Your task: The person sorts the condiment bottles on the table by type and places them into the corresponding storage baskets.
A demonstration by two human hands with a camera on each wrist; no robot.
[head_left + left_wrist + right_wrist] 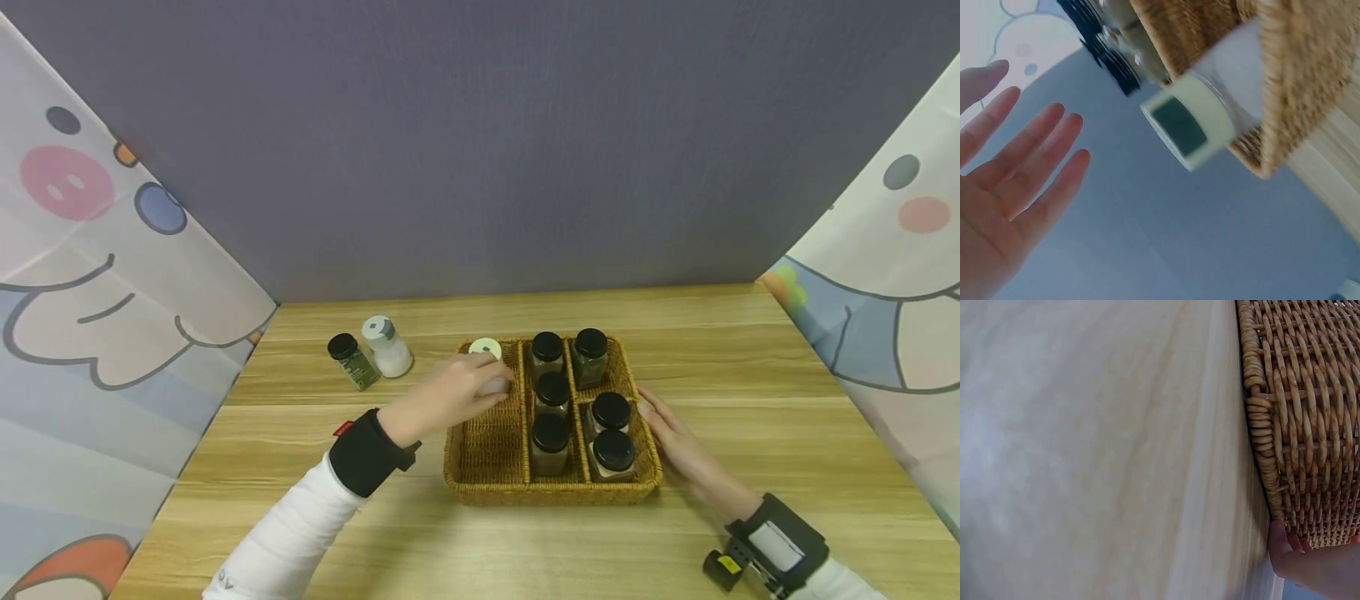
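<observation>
My left hand [453, 390] is over the left compartment of a woven basket [491, 495], beside a jar [486, 348] with a pale lid that stands in its far end. In the left wrist view the fingers [1054, 150] are spread and apart from the jar [1194, 122], whose lid carries a dark square. My right hand [678, 442] rests against the basket's right outer side, with its fingertips on the weave; in the right wrist view part of that hand [1316, 569] touches the basket wall [1310, 425].
Several black-lidded jars [551, 433] fill the basket's middle and right compartments. Left of the basket, a green-filled jar with a black lid [354, 363] and a white shaker [388, 348] are on the wooden table [375, 542]. A grey panel [480, 167] rises behind.
</observation>
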